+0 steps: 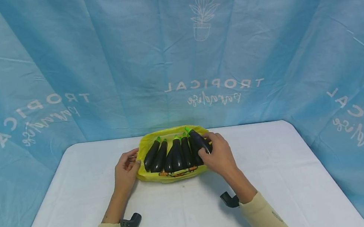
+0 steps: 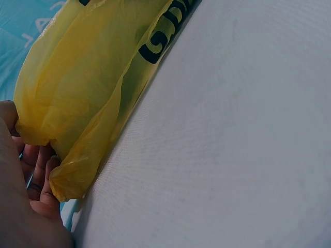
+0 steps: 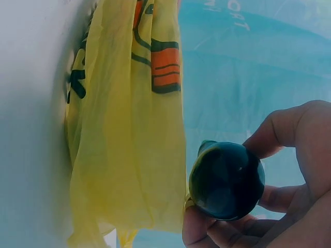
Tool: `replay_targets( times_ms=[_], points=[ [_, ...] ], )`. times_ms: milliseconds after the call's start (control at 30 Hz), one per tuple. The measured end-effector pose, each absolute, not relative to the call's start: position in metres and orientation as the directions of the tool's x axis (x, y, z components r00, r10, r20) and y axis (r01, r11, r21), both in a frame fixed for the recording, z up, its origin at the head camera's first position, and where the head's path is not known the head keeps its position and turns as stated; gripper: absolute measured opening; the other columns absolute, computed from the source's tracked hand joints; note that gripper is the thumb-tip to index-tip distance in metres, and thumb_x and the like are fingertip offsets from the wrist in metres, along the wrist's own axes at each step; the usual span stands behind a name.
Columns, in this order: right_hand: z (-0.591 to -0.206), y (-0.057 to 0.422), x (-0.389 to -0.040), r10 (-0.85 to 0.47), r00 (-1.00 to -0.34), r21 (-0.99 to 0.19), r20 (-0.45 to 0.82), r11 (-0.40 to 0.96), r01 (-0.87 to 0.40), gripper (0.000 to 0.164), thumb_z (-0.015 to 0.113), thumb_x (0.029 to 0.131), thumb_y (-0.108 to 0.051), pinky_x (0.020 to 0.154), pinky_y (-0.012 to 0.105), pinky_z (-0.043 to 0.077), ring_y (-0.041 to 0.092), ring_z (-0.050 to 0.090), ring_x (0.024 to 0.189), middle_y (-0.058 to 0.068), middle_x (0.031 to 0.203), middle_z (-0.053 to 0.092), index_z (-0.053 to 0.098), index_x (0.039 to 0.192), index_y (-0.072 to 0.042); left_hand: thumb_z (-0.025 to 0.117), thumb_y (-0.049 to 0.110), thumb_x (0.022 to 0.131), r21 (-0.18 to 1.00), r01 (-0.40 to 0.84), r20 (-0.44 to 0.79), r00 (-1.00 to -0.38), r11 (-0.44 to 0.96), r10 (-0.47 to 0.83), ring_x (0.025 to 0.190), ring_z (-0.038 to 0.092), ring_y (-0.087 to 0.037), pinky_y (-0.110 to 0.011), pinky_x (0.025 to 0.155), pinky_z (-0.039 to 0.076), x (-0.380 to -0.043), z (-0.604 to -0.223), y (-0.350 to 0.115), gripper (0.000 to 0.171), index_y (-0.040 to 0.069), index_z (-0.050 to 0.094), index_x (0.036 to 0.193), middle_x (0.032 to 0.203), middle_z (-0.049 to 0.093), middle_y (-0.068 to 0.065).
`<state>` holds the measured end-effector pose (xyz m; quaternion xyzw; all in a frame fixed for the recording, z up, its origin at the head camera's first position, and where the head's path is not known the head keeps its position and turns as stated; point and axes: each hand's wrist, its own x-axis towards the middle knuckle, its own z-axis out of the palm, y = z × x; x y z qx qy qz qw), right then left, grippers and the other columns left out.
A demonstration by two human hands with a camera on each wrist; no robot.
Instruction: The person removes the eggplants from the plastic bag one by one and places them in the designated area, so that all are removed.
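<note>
Curtain (image 1: 176, 61) encloses the far, left and right sides of the white table (image 1: 257, 157). Bag (image 1: 153, 177), yellow, rests toward the far edge, mouth facing up. It contains a row of eggplants (image 1: 178, 159) laid side by side, green stems pointing to the far side. Left hand (image 1: 125, 172) pinches the bag's left edge between thumb and fingers. Right hand (image 1: 219, 154), at the bag's right end, grips the held eggplant (image 1: 198, 140) by its thick end. That piece tilts over the right end of the row, stem toward far left; contact with the row cannot be confirmed. Step in hand, by judgement: handling one eggplant at the mouth; whether in or out cannot be told. Next move seems to call for a firm right grip and a steadied rim.
</note>
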<state>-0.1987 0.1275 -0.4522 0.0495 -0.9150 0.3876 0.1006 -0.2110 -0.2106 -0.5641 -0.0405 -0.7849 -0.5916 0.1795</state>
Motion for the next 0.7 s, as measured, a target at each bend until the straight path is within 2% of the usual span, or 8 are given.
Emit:
replay_targets(
  times_ms=[700],
  points=[
    [-0.45,0.155,-0.198,0.044,-0.974,-0.718,0.221,0.683,-0.132,0.048,0.069,0.091,-0.019,0.084,0.044,0.056,0.027,0.062,0.104,0.011,0.12,0.066,0.065,0.137,-0.008,0.066,0.0,0.1,0.917,0.254,0.312,-0.937,0.306,-0.155,0.104,0.059,-0.014,-0.011,0.086,0.05,-0.211,-0.564,-0.21,0.042,0.015,0.068,0.139,0.122,0.064,-0.006]
  ],
)
